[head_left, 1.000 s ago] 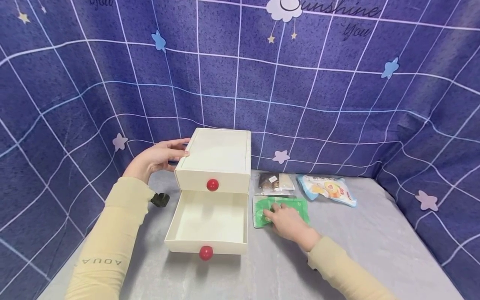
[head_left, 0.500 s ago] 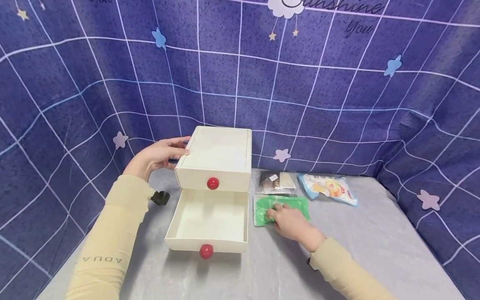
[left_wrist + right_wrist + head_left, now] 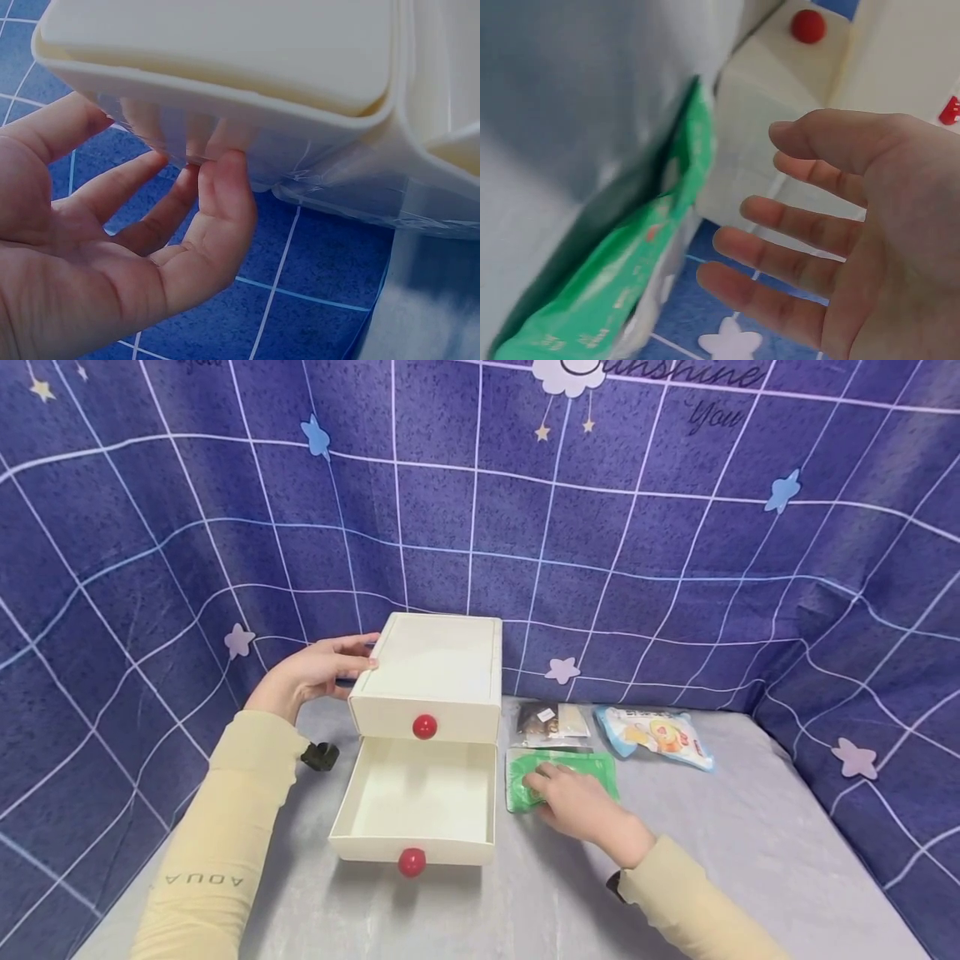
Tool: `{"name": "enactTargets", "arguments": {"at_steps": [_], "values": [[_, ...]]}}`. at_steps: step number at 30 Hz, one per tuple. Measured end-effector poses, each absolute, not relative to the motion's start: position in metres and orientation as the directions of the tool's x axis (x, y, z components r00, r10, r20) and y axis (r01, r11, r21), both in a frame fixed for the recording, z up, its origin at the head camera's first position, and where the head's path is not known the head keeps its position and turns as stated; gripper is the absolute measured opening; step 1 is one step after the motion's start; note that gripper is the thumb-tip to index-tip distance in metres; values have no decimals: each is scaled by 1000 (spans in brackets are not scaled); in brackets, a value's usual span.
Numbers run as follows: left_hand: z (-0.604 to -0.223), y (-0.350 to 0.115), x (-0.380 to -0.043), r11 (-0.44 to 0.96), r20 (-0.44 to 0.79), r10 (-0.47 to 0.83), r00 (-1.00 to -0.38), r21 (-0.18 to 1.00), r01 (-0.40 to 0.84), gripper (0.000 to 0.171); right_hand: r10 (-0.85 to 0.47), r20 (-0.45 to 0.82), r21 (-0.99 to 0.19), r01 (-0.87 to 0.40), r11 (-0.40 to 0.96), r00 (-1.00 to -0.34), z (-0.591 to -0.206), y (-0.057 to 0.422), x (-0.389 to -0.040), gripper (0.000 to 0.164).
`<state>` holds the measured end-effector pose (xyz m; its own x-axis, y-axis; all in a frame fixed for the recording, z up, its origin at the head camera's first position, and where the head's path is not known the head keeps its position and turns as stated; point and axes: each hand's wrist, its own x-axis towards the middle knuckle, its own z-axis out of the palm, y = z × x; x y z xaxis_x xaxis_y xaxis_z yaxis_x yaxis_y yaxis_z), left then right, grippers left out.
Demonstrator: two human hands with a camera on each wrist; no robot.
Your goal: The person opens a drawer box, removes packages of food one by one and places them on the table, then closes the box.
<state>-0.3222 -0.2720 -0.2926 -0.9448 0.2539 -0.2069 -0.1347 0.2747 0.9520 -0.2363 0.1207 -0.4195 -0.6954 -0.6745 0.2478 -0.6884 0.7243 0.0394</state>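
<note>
A white two-drawer box (image 3: 442, 656) with red knobs stands left of centre in the head view. Its lower drawer (image 3: 375, 850) is pulled out and bare inside. My left hand (image 3: 318, 672) rests its fingertips on the box's left side; in the left wrist view the fingers (image 3: 231, 184) are slightly bent against the wall. A flat green packet (image 3: 596, 768) lies right of the drawer. Over it hovers my right hand (image 3: 581, 806). In the right wrist view its fingers (image 3: 776, 255) are spread and apart from the packet (image 3: 592, 300), with nothing between them.
Behind the green packet lies a clear pouch (image 3: 551, 724) with dark contents. To its right is a light-blue and white snack bag (image 3: 660, 735). A small black object (image 3: 320, 757) shows beside the left sleeve. A purple-blue grid curtain (image 3: 480, 527) stands behind the grey tabletop (image 3: 750, 827).
My right hand has shifted slightly over the green packet. The left hand, the box and the other packets stay where they were.
</note>
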Motion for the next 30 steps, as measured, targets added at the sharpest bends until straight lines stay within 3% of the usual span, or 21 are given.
{"name": "enactTargets", "arguments": {"at_steps": [11, 30], "values": [[-291, -272, -320, 272, -209, 252, -945, 952, -138, 72, -670, 265, 72, -678, 731, -694, -395, 116, -222, 42], [-290, -272, -318, 271, -210, 257, -943, 953, -138, 72, -699, 425, 90, -741, 665, -576, -353, 109, -191, 37]]}}
